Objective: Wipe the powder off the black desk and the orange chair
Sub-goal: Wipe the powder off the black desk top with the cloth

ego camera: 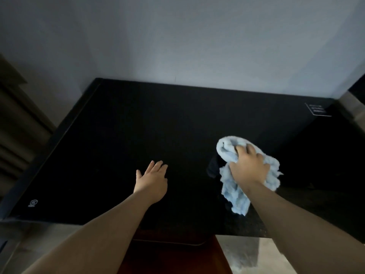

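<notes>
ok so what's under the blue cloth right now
The black desk: the cloth lies bunched on it, gripped from above by the right hand. Any powder beneath is covered, so it cannot be seen.

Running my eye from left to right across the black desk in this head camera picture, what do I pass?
Small round logo mark on the black desk → left hand → right hand gripping the light blue cloth → white-outlined label.
</notes>
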### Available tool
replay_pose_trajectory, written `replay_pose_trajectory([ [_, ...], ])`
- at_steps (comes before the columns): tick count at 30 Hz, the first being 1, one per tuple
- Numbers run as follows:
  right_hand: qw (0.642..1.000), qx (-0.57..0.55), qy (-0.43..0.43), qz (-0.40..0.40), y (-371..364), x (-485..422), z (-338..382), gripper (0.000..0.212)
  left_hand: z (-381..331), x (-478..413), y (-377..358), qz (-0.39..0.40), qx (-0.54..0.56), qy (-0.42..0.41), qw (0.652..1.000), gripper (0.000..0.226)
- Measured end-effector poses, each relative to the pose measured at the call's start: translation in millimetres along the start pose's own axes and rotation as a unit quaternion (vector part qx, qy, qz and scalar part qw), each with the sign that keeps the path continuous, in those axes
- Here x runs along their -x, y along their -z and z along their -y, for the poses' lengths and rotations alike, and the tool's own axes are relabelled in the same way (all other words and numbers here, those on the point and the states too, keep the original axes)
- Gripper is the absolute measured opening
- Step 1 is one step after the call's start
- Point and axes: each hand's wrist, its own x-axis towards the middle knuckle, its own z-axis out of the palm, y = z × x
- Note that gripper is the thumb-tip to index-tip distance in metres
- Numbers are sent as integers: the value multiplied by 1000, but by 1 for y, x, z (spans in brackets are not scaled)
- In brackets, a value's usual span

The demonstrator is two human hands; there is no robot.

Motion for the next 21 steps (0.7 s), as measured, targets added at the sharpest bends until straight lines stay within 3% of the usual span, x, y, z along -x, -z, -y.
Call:
replay_pose_trajectory([
  [3, 989, -114, 48, -80, 17, 3, 46, 37, 17, 9, 12, -51, 72, 22, 996, 51],
  [9, 971, -170, 170, -20, 11, 28, 175, 26, 84, 33, 38, -151, 117, 101, 976, 49],
  [14, 979, -141, 143, 36, -14, 31, 228, 32, 162, 50, 52, -174, 130, 162, 963, 47],
  [18, 984, -58, 77, 150, -32, 26, 261, 49, 214, 67, 53, -193, 138, 213, 948, 47],
  [21, 979, -24, 113, 169, -41, 41, 289, 57, 241, 78, 53, -215, 151, 232, 936, 46],
])
